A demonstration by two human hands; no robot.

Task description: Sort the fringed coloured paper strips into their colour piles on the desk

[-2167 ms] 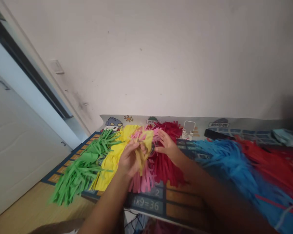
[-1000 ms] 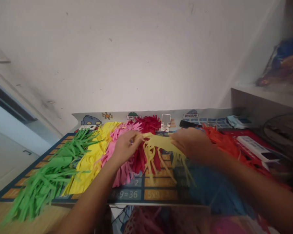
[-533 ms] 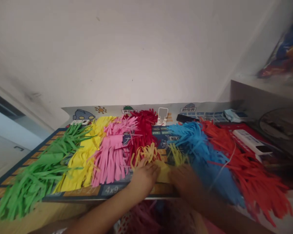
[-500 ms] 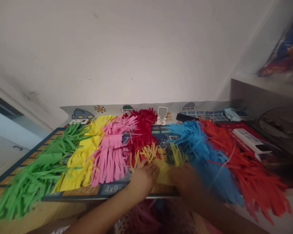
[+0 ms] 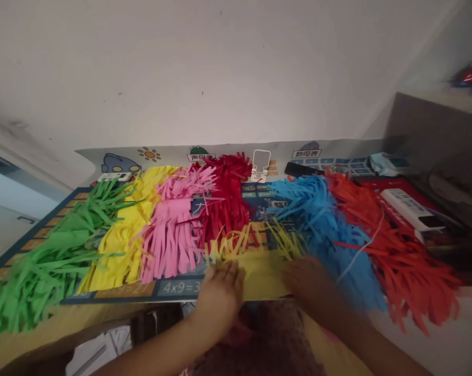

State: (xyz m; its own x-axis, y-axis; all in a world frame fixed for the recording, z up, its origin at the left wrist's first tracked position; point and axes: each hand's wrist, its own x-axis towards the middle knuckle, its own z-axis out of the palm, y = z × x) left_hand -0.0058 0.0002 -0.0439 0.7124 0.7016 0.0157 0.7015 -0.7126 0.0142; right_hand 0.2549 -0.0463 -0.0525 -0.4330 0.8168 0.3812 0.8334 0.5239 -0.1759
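Note:
A strip of yellow fringed tissue paper (image 5: 264, 274) lies at the table's front edge, its thin cut strands fanning toward the back. My left hand (image 5: 222, 287) is closed on its left end, fingers bent over the paper and thumb hidden. At the right end, my right hand (image 5: 308, 282) grips the same paper; motion blurs its fingers somewhat. Left of my hands lies a pink fringed paper (image 5: 173, 240), with a dark red fringed paper (image 5: 230, 198) just behind the yellow one. A blue fringed paper (image 5: 318, 224) runs close beside my right hand.
Farther left are a bright yellow fringed paper (image 5: 120, 256) and a green one (image 5: 59, 256). A red-orange fringed paper (image 5: 396, 250) hangs over the right front edge, near a white box-shaped device (image 5: 410, 209). A white folding stand (image 5: 261, 166) stands by the wall.
My hands have moved farther apart, the left one leftward, and the yellow paper between them shows wider and flatter. The view has shifted slightly.

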